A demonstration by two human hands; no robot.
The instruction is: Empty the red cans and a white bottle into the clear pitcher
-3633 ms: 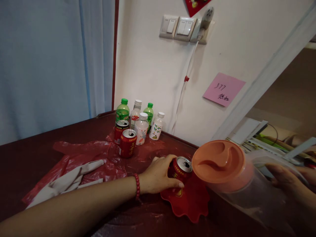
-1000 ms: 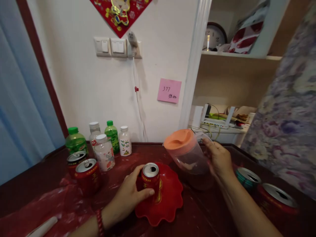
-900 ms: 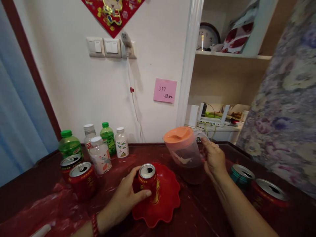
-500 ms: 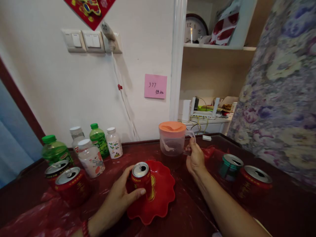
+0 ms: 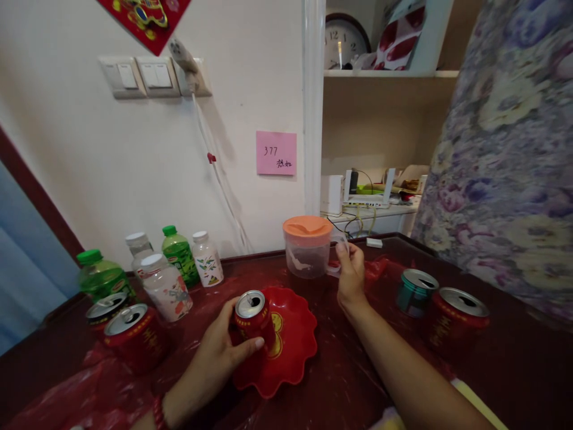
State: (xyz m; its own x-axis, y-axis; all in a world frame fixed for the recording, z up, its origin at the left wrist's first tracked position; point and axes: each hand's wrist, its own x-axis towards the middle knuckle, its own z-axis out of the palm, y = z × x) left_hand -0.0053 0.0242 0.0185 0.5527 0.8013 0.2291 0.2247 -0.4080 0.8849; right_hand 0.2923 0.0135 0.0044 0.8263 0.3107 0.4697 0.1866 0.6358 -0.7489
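My left hand [image 5: 224,346] is wrapped round a red drink can [image 5: 253,322], thumb in front. The can is upright, its top opened, over the left part of a red scalloped plate [image 5: 295,358]; whether its base touches the plate is hidden. My right hand [image 5: 353,278] is closed at the handle of a clear plastic jug [image 5: 308,260], thumb over the handle and fingers curled behind. An orange lid [image 5: 308,227] covers the jug, which appears to stand on the table behind the plate.
At left stand green-capped bottles [image 5: 105,280], white-capped bottles [image 5: 168,289] and opened red cans [image 5: 136,340]. To the right are a green can [image 5: 416,292] and another red can [image 5: 459,319]. Red plastic film [image 5: 85,388] lies on the dark red table. A floral curtain [image 5: 501,197] hangs at right.
My right hand has turned slightly at the jug handle, its fingers now showing less inside the handle. The left hand keeps its hold on the can. The whole view has shifted a little.
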